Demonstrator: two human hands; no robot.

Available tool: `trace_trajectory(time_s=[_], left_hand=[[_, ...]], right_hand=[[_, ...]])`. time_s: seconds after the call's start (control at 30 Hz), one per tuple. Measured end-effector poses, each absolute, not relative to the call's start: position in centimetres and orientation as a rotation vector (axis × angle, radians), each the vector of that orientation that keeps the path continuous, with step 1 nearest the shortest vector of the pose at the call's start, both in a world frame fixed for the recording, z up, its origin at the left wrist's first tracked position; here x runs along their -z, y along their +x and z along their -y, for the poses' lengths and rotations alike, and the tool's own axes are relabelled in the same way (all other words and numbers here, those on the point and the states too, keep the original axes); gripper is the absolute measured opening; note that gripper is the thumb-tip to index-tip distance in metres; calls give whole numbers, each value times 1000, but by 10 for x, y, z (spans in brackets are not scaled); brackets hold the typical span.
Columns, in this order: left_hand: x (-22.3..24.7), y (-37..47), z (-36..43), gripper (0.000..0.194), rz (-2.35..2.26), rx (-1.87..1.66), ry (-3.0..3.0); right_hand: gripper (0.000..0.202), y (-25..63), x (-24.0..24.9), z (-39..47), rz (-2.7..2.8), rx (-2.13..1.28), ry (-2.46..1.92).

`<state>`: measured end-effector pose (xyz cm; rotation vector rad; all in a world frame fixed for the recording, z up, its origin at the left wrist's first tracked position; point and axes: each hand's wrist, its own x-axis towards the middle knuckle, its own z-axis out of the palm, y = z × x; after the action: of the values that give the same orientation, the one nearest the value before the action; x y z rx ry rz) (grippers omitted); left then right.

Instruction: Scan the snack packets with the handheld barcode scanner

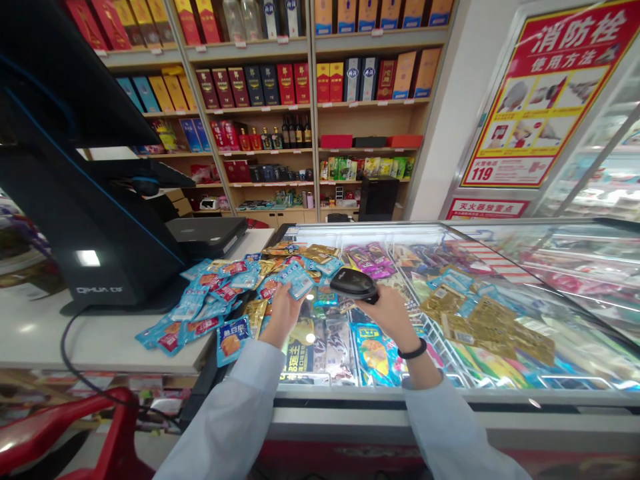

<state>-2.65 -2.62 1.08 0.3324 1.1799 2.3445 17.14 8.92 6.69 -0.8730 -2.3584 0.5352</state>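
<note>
Right, left hand (284,317) has a blue snack packet (301,283) pinched between thumb and fingers, out over the freezer (345,417) lid beside the pile. Right hand (393,315) has its fingers closed round the handheld scanner (353,284), nose angled toward that packet, nearly meeting it. Main risk: the packet pile (205,303) straddles the counter (95,343) and the freezer edge, wrappers look slick, so a knock from the left sleeve (245,393) could send some over. The dark-blue packet (233,339) at the near side looks most exposed. Packets overlap, so one could get missed or picked up double. Glare off wrapper or glass might spoil a code read. Cable (75,350) loops over the counter front, could snag. Containers: freezer is glass-topped, wire baskets inside. Purple packs (371,260) look to be under the glass at the far side, a blue-and-yellow pack (376,353) at the near side; bag contents can't be told. Gold packets (493,328) lie in a separate spread on the right, apparently on the glass, some blue ones among them.
</note>
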Motion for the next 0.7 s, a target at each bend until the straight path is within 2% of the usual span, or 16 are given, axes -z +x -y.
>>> trace_trajectory(time_s=[0.13,0.3,0.4,0.7], left_hand=[[-6,-25,28,18,-1284,-2153,325],[0,-12,28,31,-1538,-1893,437],[1,2,18,30,-1660,-1778,426],[-11,100,-72,37,-1525,-1515,660]], right_hand=[[21,174,-69,-90,2416,-534,-890],[25,198,-74,-97,2365,-487,-921],[25,223,-75,-108,2301,-458,-1004],[29,325,-76,-158,2090,-390,-1313]])
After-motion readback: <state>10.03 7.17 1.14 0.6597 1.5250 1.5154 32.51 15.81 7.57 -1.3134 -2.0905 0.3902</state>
